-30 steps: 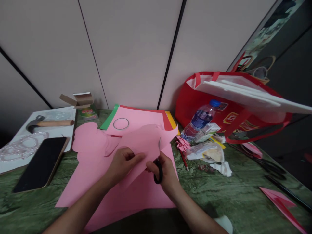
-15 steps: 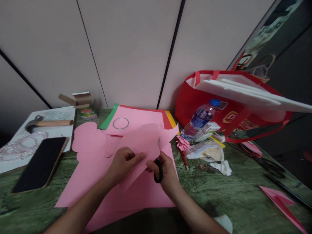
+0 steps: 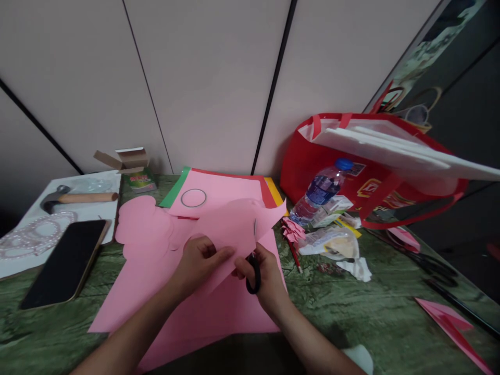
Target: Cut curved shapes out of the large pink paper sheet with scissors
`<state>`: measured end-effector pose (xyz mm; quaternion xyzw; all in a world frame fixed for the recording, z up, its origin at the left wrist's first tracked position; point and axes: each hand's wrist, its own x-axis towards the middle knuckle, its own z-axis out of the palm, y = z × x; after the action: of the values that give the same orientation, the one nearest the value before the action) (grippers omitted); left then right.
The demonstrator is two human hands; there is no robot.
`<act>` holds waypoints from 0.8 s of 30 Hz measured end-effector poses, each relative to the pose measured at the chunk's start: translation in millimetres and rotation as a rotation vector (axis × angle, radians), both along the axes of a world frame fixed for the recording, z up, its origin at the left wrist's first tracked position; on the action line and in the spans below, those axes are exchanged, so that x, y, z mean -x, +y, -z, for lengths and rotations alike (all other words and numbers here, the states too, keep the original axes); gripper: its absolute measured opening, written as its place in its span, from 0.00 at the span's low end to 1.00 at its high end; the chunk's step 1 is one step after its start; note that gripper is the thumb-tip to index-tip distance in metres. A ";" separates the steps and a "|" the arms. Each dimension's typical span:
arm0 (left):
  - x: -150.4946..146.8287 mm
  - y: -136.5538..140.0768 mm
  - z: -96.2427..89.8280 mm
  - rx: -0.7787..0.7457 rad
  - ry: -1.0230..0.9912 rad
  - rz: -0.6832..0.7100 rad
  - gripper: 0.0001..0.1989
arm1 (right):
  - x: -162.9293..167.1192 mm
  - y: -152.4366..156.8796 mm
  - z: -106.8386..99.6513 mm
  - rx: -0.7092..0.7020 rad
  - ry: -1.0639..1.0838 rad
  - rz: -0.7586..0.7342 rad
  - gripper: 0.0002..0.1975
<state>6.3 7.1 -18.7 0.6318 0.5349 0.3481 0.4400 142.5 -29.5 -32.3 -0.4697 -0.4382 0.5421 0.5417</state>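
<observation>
My left hand [image 3: 203, 262] pinches a sheet of pink paper [image 3: 230, 224], thumb on top and fingers curled at its edge. In my right hand [image 3: 265, 271] are scissors [image 3: 253, 273] with black handles; the thumb and fingers are in the loops. One thin blade shows above the sheet, pointing away from me, with paper on both sides of it. The other blade is hidden. Under my hands lie larger pink sheets [image 3: 250, 312]. Rounded pink paper cutouts [image 3: 142, 229] are piled left of my left hand.
At left are a phone [image 3: 64, 265], a hammer [image 3: 88, 197], bead strings [image 3: 39, 234] and an opened small box [image 3: 140, 179]. On the right stand a water bottle [image 3: 318, 192] and a red bag [image 3: 300, 161]. Another pair of scissors [image 3: 433, 265] lies near the right edge.
Almost nothing differs. Both hands keep their places on the paper and scissors, with only a very slight shift of the sheet and blade.
</observation>
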 end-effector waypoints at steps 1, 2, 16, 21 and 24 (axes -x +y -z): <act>0.6 0.0 -0.6 -0.018 0.023 0.000 0.19 | -0.2 0.0 -0.5 0.004 -0.006 0.003 0.15; 1.4 0.0 -1.3 -0.038 0.049 0.003 0.19 | -0.6 0.1 -1.0 0.007 -0.014 0.009 0.15; 4.5 1.3 0.7 -0.082 0.157 0.071 0.18 | -3.9 2.3 -1.9 -0.042 0.021 0.004 0.20; 5.1 1.3 0.6 -0.097 0.152 0.069 0.18 | -3.7 1.9 -4.0 -0.043 0.033 0.014 0.19; 5.4 1.4 -0.3 -0.094 0.138 0.078 0.18 | -4.1 1.8 -5.4 -0.002 -0.034 0.054 0.18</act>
<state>0.8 8.6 -18.4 0.6947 0.5218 0.3110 0.3851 146.6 -27.6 -26.9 -0.4901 -0.4349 0.5187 0.5491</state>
